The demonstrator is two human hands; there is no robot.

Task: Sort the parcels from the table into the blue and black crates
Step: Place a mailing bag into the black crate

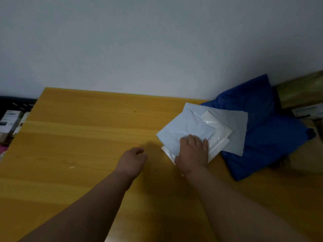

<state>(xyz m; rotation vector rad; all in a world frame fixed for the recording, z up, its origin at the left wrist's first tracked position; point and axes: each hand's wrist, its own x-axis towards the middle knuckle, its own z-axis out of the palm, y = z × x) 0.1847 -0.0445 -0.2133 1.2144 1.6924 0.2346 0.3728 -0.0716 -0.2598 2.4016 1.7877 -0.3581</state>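
Right hand (192, 154) lies flat, fingers straight, on the top parcel (185, 130), which stretches away from its fingertips; left hand (132, 159), loosely curled and holding nothing, hovers beside.

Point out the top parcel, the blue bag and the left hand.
top parcel (188, 126): head view, its creased middle.
blue bag (267, 137): head view, bare cloth right of the parcels.
left hand (132, 160): head view, its back.

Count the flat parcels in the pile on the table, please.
4, as far as visible: top grey one under the right hand; clear one beside it; large grey one behind, overlapping the blue bag; white one at the bottom. More may be hidden.
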